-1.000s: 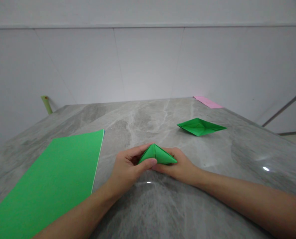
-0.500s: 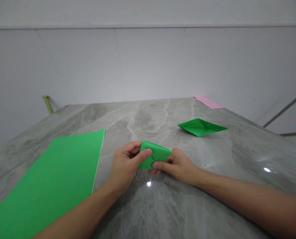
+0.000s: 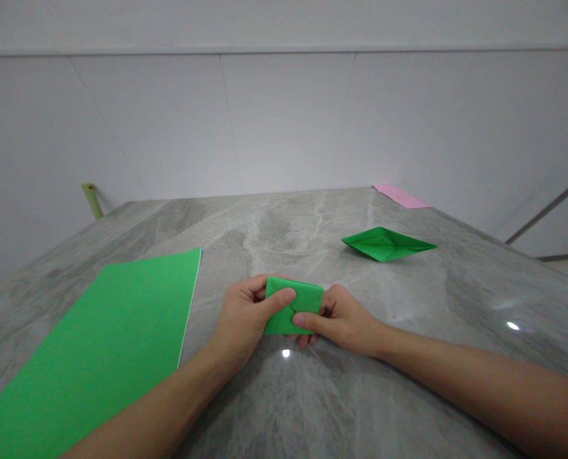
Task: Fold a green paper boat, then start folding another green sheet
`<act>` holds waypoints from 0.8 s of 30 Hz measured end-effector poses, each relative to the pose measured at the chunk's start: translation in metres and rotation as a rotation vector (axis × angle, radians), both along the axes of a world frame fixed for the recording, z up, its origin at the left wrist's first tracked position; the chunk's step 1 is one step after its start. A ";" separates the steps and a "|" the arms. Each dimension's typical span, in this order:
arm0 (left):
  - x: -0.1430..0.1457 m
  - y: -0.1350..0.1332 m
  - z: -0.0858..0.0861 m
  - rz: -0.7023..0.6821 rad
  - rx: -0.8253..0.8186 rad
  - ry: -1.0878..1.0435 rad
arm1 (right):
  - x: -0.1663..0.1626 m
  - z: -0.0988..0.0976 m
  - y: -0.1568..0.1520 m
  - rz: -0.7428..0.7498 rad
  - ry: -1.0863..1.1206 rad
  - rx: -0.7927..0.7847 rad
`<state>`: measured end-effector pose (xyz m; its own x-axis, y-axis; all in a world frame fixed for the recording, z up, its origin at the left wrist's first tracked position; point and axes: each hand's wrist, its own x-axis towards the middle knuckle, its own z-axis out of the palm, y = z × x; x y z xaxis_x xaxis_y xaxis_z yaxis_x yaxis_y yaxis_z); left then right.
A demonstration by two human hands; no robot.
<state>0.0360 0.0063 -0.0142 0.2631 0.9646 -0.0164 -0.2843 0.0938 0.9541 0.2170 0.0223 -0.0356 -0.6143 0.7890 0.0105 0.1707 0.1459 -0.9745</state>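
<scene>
A small folded piece of green paper (image 3: 305,293), roughly square, is held between both hands just above the table. My left hand (image 3: 245,312) grips its left side, thumb pressed flat on the front and fingers behind. On the right side, my right hand (image 3: 343,322) pinches the lower part, its thumb on the front face and its fingertips showing below the edge. A short dark crease or slit runs between the two thumbs. Beyond my right hand a folded green paper boat (image 3: 384,245) rests on the table, pointed at both ends.
A stack of large green paper sheets (image 3: 116,331) lies on the left of the grey marbled table (image 3: 274,223). A pink sheet (image 3: 401,196) sits at the far right corner. Behind the table stands a white wall (image 3: 284,121), with a yellow-green strip (image 3: 92,201) at left.
The folded green paper has turned from a slant to nearly level and now faces me more squarely. Both hands keep hold of it and have shifted only slightly.
</scene>
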 end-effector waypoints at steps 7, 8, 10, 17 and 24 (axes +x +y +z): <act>0.001 -0.002 0.002 -0.024 0.029 -0.023 | 0.000 0.001 -0.001 -0.013 0.004 0.029; 0.000 -0.002 0.002 -0.050 0.029 -0.039 | 0.000 0.001 -0.001 -0.015 0.010 0.026; 0.000 -0.001 0.002 -0.058 0.026 -0.070 | 0.000 0.001 -0.001 -0.021 0.018 0.022; -0.004 0.001 0.000 -0.106 -0.100 -0.204 | 0.000 0.003 -0.004 -0.025 0.012 0.042; -0.003 0.004 -0.005 -0.090 0.009 -0.047 | -0.001 0.003 -0.003 -0.060 0.085 -0.053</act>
<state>0.0327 0.0100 -0.0189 0.3485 0.9373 0.0067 -0.3197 0.1121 0.9409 0.2164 0.0192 -0.0328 -0.5647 0.8251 0.0183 0.0935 0.0860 -0.9919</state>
